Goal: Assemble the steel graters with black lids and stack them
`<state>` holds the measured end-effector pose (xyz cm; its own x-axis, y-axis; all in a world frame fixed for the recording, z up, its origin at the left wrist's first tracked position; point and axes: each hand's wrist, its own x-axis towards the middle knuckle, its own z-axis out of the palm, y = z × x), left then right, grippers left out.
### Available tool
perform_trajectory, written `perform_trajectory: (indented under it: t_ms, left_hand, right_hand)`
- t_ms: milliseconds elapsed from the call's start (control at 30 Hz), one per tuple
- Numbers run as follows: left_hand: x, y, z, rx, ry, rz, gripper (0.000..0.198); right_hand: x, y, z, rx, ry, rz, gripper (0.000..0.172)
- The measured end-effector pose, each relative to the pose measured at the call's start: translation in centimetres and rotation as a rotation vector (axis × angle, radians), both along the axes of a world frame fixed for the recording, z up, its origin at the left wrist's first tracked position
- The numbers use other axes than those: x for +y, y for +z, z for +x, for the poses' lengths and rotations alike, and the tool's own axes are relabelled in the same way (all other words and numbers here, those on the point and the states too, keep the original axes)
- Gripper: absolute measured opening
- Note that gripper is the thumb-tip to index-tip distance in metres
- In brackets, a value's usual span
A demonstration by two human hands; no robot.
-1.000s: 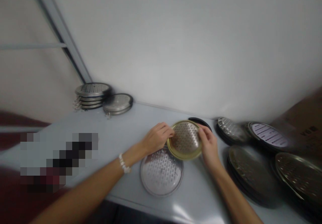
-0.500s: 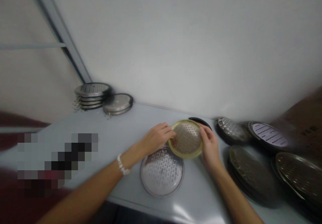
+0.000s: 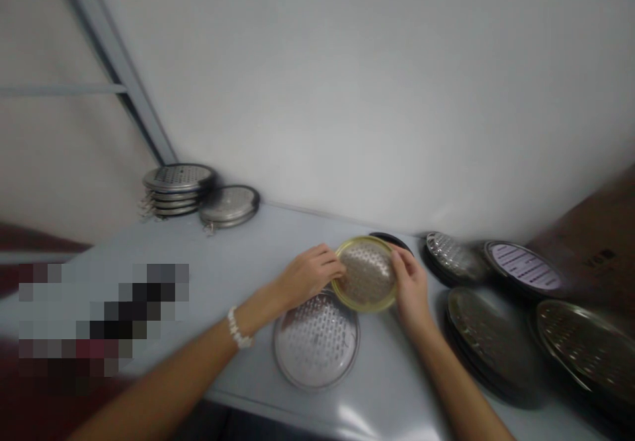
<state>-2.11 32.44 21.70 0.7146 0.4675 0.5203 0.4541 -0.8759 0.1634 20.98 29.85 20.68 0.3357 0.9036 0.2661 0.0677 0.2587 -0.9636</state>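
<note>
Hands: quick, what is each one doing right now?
Left hand: closed, holding the left edge of a gold-rimmed round grater.
Right hand: closed, holding the same grater's right edge.

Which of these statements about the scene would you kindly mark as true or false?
The left hand wears a white beaded bracelet. True.
The right hand is empty. False: it holds a gold-rimmed perforated disc by the rim.
A silver perforated disc lies flat on the table. True.
A stack of discs stands at the table's right end. False: the stack of discs stands at its far left corner.
</note>
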Motion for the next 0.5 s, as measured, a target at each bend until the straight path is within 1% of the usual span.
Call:
perform_trajectory:
  t_ms: [100,167,267,333,400,467,500]
  left_hand:
    - [0.1,0.4,0.0,-0.056,0.025,-0.085,0.012]
    - [0.1,0.9,-0.1,-0.127,0.074,-0.163,0.011]
    - [0.2,1.6,-0.4,-0.211,0.168,-0.327,0.012]
    - [0.1,1.8,-0.9,-0.155,0.166,-0.482,0.013]
    - [0.1,1.8,-1.4,-0.026,0.101,-0.607,0.012]
    - [0.1,1.4,-1.8,0.084,0.056,-0.66,0.013]
    - [0.1,1.2,-1.9,0.112,0.059,-0.666,0.014]
  right_hand:
    - [0.1,-0.1,0.1,0.012,0.0,0.005,0.039]
    - [0.3,-0.4,0.2,0.02,-0.02,0.009,0.039]
    - [0.6,-1.2,0.6,0.059,-0.119,-0.012,0.041]
    - [0.8,-1.7,0.9,0.089,-0.2,-0.037,0.042]
    - [1.1,-2.1,1.3,0.108,-0.256,-0.056,0.043]
    - [1.2,-2.4,1.5,0.119,-0.28,-0.069,0.043]
    - [1.3,-2.5,1.6,0.125,-0.284,-0.075,0.043]
